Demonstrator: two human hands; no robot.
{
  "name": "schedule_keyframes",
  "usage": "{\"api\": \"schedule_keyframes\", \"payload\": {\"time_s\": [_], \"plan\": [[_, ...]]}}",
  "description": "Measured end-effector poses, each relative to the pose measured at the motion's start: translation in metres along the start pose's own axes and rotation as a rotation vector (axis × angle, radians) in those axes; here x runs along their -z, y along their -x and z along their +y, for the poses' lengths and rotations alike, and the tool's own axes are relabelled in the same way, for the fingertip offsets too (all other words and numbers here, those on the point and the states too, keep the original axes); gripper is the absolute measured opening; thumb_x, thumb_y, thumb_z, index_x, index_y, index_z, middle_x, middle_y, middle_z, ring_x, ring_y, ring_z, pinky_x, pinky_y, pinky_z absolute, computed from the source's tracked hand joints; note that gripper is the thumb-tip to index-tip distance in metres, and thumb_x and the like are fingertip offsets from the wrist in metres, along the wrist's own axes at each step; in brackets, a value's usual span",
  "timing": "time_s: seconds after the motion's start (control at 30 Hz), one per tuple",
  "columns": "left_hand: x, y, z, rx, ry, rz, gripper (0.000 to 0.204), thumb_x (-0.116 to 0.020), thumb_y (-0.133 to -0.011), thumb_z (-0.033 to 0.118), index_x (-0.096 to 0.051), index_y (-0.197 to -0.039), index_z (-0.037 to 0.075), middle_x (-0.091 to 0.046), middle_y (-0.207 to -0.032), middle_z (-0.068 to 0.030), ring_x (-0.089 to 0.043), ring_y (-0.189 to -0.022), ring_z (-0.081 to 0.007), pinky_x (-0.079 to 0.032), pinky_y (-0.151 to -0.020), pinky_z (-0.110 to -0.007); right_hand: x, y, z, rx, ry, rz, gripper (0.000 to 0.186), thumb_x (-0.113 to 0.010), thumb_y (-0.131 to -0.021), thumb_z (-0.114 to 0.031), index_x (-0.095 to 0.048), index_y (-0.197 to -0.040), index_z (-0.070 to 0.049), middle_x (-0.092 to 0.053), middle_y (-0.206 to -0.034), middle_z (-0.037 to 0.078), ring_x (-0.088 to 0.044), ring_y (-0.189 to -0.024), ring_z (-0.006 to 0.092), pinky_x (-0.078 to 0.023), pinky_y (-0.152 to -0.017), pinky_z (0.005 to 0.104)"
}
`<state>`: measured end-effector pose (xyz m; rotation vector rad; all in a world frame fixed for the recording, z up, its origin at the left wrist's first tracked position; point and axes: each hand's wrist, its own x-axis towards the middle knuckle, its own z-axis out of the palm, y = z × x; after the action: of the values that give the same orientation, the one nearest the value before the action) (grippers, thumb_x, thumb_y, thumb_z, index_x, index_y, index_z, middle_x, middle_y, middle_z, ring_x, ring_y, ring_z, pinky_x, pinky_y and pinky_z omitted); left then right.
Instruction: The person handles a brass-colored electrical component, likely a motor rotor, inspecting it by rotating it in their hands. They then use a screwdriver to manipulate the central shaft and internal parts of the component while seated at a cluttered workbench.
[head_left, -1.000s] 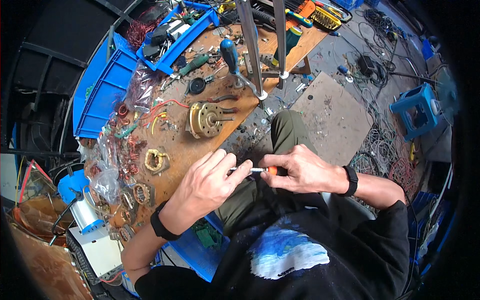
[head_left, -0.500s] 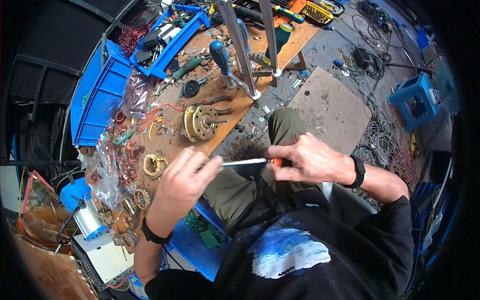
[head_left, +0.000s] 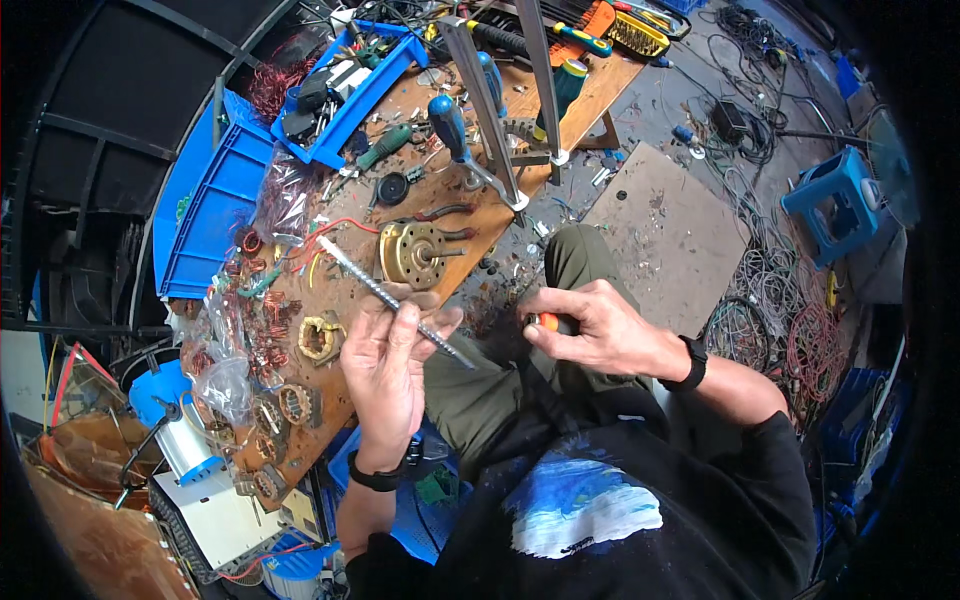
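My left hand point(head_left: 385, 365) is turned partly palm-up, its thumb and fingers pinching a long, thin silver rod point(head_left: 350, 265). The rod slants from a pale end over the bench down toward my thigh, and its surface looks ridged or twisted. In front of my lap, my right hand point(head_left: 605, 325) is closed round a short orange-and-black piece point(head_left: 546, 321); most of that piece is hidden by the fingers, so its kind is unclear. Beyond my left hand sits a brass-coloured round motor part point(head_left: 405, 252) with a shaft sticking out, and pliers point(head_left: 445, 212) lie behind it.
Copper coils and ring-shaped stators point(head_left: 295, 403) crowd the bench's left side. Blue trays point(head_left: 215, 215) stand at its far left. Screwdrivers point(head_left: 448, 125) are beside upright metal legs point(head_left: 485, 110). A board point(head_left: 675, 235) lies on the floor near tangled cables point(head_left: 770, 270).
The rod, which stretched between both hands, is now apart from the orange piece and held in my left hand alone. That hand has turned palm-up; my right hand stays nearly in place.
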<state>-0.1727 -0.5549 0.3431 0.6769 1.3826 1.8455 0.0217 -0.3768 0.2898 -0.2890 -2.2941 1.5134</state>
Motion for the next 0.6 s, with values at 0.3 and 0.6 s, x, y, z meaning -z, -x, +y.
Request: {"api": "schedule_keyframes", "payload": {"time_s": [0.3,0.6], "plan": [[-0.034,-0.003,-0.009,-0.133,0.177,0.046,0.022,-0.049,-0.115,0.005,-0.045,-0.137,0.005,-0.071,-0.125,-0.0252,-0.077,-0.111,-0.0403,-0.067,-0.097,-0.050,-0.018,0.002,-0.006,0.039,-0.098,0.060,0.021,-0.075,-0.099,-0.022,-0.072,-0.111,-0.005,-0.063,-0.069,0.012,-0.066,-0.059,0.0307,-0.051,-0.058,0.0411],[-0.037,-0.001,-0.023,-0.146,-0.021,-0.027,0.024,-0.052,-0.114,0.007,-0.044,-0.137,0.009,-0.073,-0.118,-0.0244,-0.077,-0.109,-0.0394,-0.066,-0.099,-0.054,-0.022,0.004,-0.003,0.025,-0.137,0.093,0.021,-0.076,-0.098,-0.020,-0.073,-0.112,-0.005,-0.063,-0.069,0.012,-0.066,-0.058,0.0289,-0.051,-0.057,0.0396]]}}
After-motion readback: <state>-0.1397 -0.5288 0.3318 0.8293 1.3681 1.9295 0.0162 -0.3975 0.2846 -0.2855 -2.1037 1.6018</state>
